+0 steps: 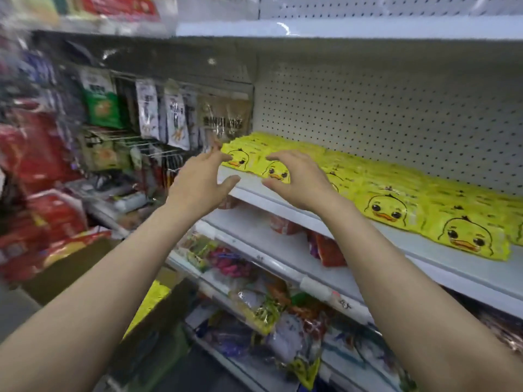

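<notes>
Yellow packets printed with a cartoon duck face [387, 206] lie in a row of stacks along a white shop shelf [424, 250]. Both my arms reach out toward the left end of that row. My left hand [199, 183] hovers in front of the shelf's left corner, fingers and thumb spread apart, holding nothing. My right hand [294, 179] hovers just over the front packets [278, 171], fingers curved and spread with nothing in them. Whether either hand touches a packet or the shelf edge, I cannot tell.
White pegboard [382, 120] backs the shelf, with another shelf [339, 28] above. Hanging snack bags [175, 120] fill the left. Lower shelves hold red packets [328, 250] and mixed bags [263, 306]. A brown cardboard box [70, 267] stands at lower left.
</notes>
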The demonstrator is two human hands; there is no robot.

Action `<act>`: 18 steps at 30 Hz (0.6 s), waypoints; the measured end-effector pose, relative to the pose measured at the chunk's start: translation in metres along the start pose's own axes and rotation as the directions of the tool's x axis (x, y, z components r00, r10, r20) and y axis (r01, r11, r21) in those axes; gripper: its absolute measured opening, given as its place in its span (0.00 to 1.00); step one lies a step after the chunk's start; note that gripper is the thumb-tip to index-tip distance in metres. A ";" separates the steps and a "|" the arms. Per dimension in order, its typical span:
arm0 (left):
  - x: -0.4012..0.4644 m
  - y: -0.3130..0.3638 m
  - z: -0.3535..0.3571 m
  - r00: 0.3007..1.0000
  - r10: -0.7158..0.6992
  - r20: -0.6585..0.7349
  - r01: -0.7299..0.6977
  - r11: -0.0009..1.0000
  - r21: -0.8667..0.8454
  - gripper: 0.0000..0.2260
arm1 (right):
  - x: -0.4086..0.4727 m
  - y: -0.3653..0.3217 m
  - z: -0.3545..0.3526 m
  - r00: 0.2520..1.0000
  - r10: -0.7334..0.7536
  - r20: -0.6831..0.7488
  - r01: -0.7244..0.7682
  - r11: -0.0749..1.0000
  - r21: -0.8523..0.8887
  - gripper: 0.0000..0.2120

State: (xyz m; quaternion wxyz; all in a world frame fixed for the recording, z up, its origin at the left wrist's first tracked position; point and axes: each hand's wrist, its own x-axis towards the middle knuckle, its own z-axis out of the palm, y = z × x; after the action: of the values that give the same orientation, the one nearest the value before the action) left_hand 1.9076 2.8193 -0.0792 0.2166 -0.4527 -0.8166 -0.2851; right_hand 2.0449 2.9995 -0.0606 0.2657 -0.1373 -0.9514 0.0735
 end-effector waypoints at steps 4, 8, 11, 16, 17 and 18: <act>-0.019 -0.054 -0.017 0.998 -0.054 -0.031 0.056 0.997 0.043 0.21 | 0.030 -0.042 0.035 0.997 -0.071 0.023 0.071 0.997 0.004 0.25; -0.021 -0.113 -0.027 0.994 -0.094 -0.054 0.099 0.990 0.099 0.22 | 0.074 -0.083 0.079 0.987 -0.154 0.041 0.153 0.988 0.032 0.25; -0.011 -0.164 -0.031 0.991 -0.119 -0.065 0.127 0.981 0.146 0.21 | 0.116 -0.111 0.113 0.977 -0.211 0.028 0.208 0.975 0.082 0.24; 0.029 -0.251 -0.034 0.986 -0.165 -0.031 0.168 0.963 0.209 0.21 | 0.199 -0.150 0.168 0.966 -0.252 0.057 0.245 0.964 0.107 0.25; 0.038 -0.267 -0.034 0.983 -0.183 -0.021 0.184 0.958 0.219 0.21 | 0.218 -0.157 0.179 0.963 -0.260 0.075 0.251 0.961 0.113 0.25; 0.046 -0.282 -0.035 0.980 -0.200 -0.013 0.197 0.953 0.228 0.22 | 0.234 -0.163 0.189 0.959 -0.266 0.096 0.254 0.960 0.120 0.26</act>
State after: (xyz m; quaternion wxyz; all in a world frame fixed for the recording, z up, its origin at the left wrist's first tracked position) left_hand 1.6446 2.7040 -0.1014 0.2332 -0.3419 -0.8864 -0.2074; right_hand 1.7172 2.9022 -0.0720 0.2267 0.0077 -0.9692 0.0960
